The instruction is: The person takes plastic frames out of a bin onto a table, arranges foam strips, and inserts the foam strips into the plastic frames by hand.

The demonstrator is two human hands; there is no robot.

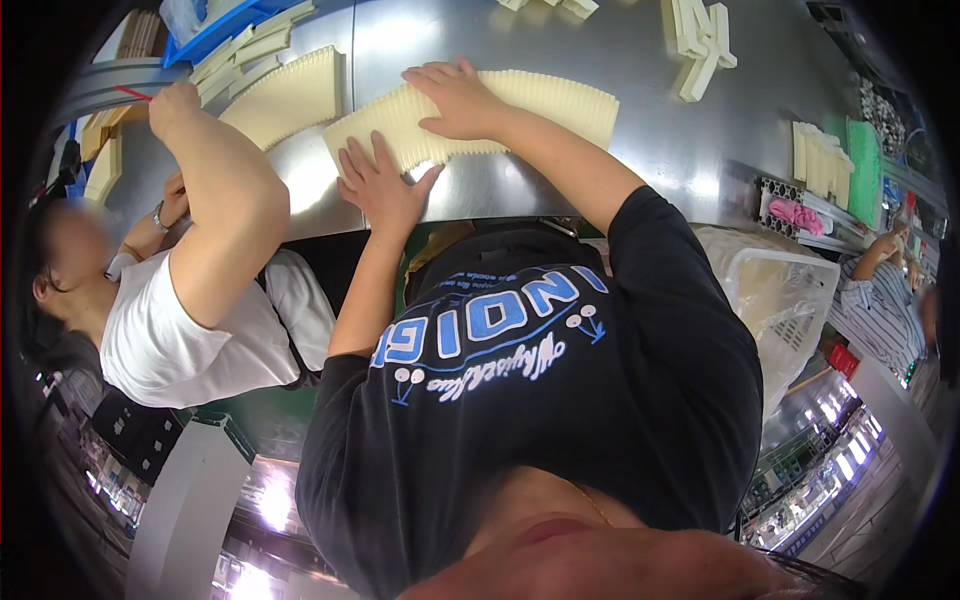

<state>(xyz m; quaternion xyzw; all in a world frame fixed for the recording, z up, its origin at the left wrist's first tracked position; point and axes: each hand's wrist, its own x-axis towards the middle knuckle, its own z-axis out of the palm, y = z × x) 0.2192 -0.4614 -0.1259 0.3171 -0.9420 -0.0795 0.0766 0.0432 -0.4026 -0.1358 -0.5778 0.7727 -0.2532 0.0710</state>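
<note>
A long, curved row of narrow cream-coloured strips (560,108), packed side by side, lies on the metal table in front of me. My left hand (385,192) is open at the near left edge of the row, its spread fingertips touching the strips. Farther right, my right hand (462,106) rests open and flat across the row, with its fingers reaching toward the far edge. Neither hand grips anything. Part of the row is hidden under the right hand and wrist.
A co-worker at my left holds a thin red tool (133,93) near another cream row (300,95). Loose cream pieces (697,50) lie at the far right. A blue bin (222,38) stands far left. To my right are a white basket (785,262) and pink cloth (796,215).
</note>
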